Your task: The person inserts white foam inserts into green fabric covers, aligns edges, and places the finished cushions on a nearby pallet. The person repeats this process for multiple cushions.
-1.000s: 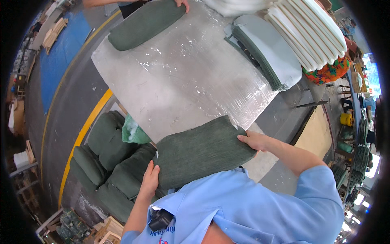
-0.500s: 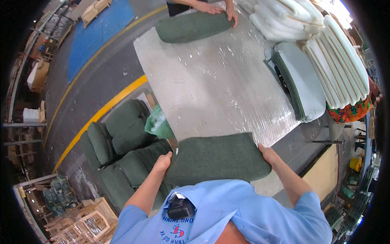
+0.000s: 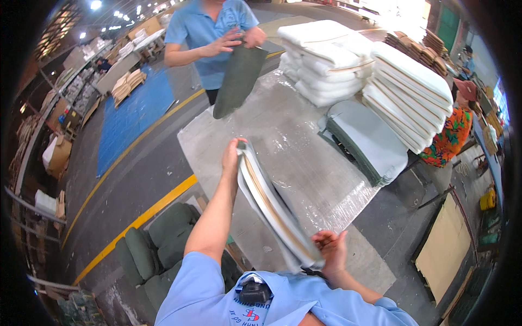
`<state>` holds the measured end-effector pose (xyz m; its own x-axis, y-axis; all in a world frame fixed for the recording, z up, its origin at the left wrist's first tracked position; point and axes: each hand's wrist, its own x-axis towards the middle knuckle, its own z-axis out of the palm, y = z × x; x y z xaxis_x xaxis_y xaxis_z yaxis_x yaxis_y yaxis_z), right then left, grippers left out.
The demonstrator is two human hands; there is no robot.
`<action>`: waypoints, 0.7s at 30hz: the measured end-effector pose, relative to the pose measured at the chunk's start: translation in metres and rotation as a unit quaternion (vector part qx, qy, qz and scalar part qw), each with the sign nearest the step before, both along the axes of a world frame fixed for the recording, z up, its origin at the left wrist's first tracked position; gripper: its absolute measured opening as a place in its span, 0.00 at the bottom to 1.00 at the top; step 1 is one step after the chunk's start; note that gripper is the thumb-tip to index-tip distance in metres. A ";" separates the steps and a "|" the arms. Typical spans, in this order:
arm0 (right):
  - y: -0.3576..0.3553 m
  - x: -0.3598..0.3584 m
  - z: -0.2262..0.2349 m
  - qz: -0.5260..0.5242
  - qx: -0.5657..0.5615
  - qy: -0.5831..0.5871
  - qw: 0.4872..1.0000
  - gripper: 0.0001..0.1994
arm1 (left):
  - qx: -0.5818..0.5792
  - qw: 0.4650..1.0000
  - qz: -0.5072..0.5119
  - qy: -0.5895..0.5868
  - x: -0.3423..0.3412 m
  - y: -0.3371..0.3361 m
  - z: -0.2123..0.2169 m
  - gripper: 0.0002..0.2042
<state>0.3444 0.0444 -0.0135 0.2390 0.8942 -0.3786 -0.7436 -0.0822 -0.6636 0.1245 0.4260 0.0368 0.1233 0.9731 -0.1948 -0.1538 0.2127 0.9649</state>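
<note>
Nearest the viewer, the wearer's blue shirt [image 3: 206, 288] w/ a small black device [image 3: 254, 292] at the collar. Just beyond it, the R. hand [image 3: 334, 255] is beside the near end of a layered cushion [image 3: 266, 195], fingers parted and loosely curled, not closed round it; contact can't be told. The cushion is held slantwise over the near part of a pale table [image 3: 212, 136], turned on its side w/ white, tan & grey layers facing up; its near end is blurred. The L. hand [image 3: 230, 157] grasps the far end. To the L., dark green cushions [image 3: 168, 233] lie piled beside the table. On the table's R. side: a stack of grey covers [image 3: 370, 130] w/ green edges, then white pads [image 3: 408, 98] leaning in a row & a 2nd white stack [image 3: 326, 60]. Across the table, a co-worker [image 3: 201, 32] in blue has both hands at the top of an upright green panel [image 3: 239, 79]. Farther L., a blue mat [image 3: 136, 125] on the floor.
</note>
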 end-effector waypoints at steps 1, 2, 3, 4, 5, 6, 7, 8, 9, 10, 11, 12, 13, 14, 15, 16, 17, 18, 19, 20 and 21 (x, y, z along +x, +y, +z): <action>0.000 -0.019 -0.004 0.033 0.006 0.001 0.999 0.40 | 0.084 0.992 -0.019 0.093 0.001 0.004 -0.014 0.20; 0.003 -0.031 -0.009 0.062 0.008 0.001 0.998 0.40 | 0.162 0.969 -0.042 0.184 0.006 0.003 -0.031 0.20; 0.003 -0.031 -0.012 0.073 -0.021 0.013 0.997 0.37 | 0.141 0.980 -0.059 0.128 0.039 -0.008 -0.046 0.20; 0.006 -0.025 -0.014 0.073 -0.027 -0.022 0.997 0.36 | -0.016 0.996 -0.083 -0.027 0.060 -0.013 -0.054 0.20; 0.012 -0.018 -0.015 0.083 -0.024 -0.056 0.995 0.35 | -0.014 0.995 -0.093 -0.027 0.070 -0.014 -0.056 0.19; 0.018 -0.013 -0.015 0.095 -0.021 -0.090 0.991 0.34 | -0.012 0.995 -0.100 -0.027 0.077 -0.015 -0.056 0.19; 0.029 -0.007 -0.017 0.114 0.014 -0.100 0.988 0.27 | -0.007 0.993 -0.112 -0.037 0.079 -0.015 -0.055 0.18; 0.040 -0.005 -0.016 0.104 0.014 -0.135 0.985 0.25 | -0.004 0.991 -0.121 -0.048 0.080 -0.016 -0.056 0.18; 0.056 -0.007 -0.010 0.095 0.015 -0.169 0.981 0.24 | 0.001 0.990 -0.130 -0.058 0.080 -0.018 -0.054 0.17; 0.073 -0.009 -0.003 0.088 0.017 -0.203 0.975 0.23 | 0.003 0.989 -0.131 -0.064 0.079 -0.020 -0.052 0.17; 0.090 -0.009 -0.004 0.070 0.048 -0.211 0.974 0.25 | 0.004 0.988 -0.139 -0.072 0.082 -0.022 -0.049 0.16; 0.107 -0.011 0.001 0.068 0.046 -0.238 0.968 0.26 | 0.002 0.987 -0.145 -0.076 0.083 -0.027 -0.045 0.16; 0.125 -0.014 0.006 0.067 0.043 -0.264 0.961 0.26 | -0.007 0.985 -0.152 -0.082 0.082 -0.031 -0.042 0.18; 0.137 -0.018 0.009 0.067 0.039 -0.289 0.954 0.27 | -0.005 0.986 -0.152 -0.075 0.083 -0.037 -0.038 0.18; 0.143 -0.023 0.007 0.057 0.029 -0.294 0.954 0.26 | -0.002 0.986 -0.152 -0.070 0.085 -0.044 -0.036 0.20; 0.149 -0.026 0.005 0.046 0.016 -0.299 0.953 0.26 | 0.000 0.986 -0.154 -0.065 0.088 -0.048 -0.034 0.21; 0.156 -0.036 0.005 0.048 0.013 -0.298 0.953 0.26 | 0.009 0.988 -0.146 -0.049 0.075 -0.046 -0.035 0.25; 0.162 -0.043 0.007 0.045 0.014 -0.285 0.957 0.25 | 0.017 0.990 -0.132 -0.035 0.068 -0.042 -0.036 0.25; 0.166 -0.049 0.009 0.041 0.013 -0.273 0.961 0.24 | 0.024 0.992 -0.120 -0.021 0.062 -0.037 -0.037 0.26; 0.169 -0.053 0.010 0.034 0.007 -0.262 0.964 0.23 | 0.027 0.993 -0.112 -0.009 0.061 -0.035 -0.037 0.26; 0.173 -0.058 0.012 0.026 0.004 -0.261 0.965 0.22 | 0.011 0.995 -0.095 -0.023 0.060 -0.033 -0.038 0.25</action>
<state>0.2866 0.2173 -0.0017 0.3502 0.9126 -0.2110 -0.3033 -0.1026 -0.9474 0.1844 0.3932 -0.0007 0.3142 0.9350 -0.1643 -0.1567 0.2218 0.9624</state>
